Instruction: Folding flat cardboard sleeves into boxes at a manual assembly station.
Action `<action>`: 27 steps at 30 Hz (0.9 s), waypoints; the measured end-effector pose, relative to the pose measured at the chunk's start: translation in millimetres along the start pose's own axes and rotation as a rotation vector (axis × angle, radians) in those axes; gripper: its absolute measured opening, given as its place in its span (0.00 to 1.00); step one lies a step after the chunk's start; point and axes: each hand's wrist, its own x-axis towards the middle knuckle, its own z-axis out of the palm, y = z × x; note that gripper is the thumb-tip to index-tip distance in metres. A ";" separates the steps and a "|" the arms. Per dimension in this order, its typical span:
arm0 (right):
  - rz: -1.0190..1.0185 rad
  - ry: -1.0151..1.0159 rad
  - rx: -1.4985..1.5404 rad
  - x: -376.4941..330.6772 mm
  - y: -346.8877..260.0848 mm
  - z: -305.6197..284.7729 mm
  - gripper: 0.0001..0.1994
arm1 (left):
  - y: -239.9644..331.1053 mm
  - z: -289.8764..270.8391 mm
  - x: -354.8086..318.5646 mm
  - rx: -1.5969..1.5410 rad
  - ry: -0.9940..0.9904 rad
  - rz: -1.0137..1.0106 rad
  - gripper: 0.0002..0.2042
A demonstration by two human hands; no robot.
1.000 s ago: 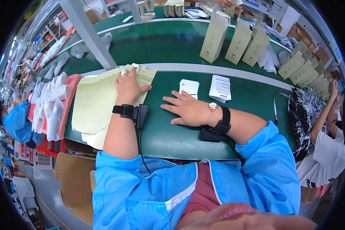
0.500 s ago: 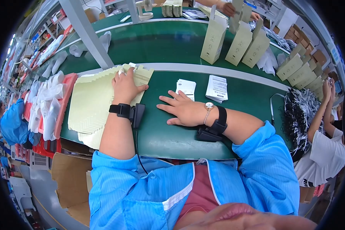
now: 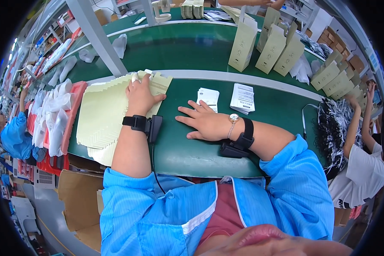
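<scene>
My left hand lies on a fanned stack of flat, pale yellow folded cartons, fingers spread and touching the stack's far right part. My right hand rests flat on the green table, fingers stretched apart and nothing gripped. Its upper fingers reach the near edge of a small pile of white printed leaflets. A second leaflet pile sits a little farther right. Both wrists carry black straps with small black devices; a bracelet watch is on the right wrist.
Upright pale cartons stand on the green belt beyond a metal rail. At left, a red tray holds white bagged items. Silver and black tinsel lies at right. Co-workers are at both sides and across the belt.
My hands stay in place. Upright cartons and a white bag on the belt have shifted slightly right. The co-workers' arms at the left, right and far side have moved.
</scene>
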 end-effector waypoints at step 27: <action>-0.100 0.294 0.177 -2.8 -0.3 -40.4 0.32 | 1.1 -36.3 7.6 -1.332 0.486 0.044 0.20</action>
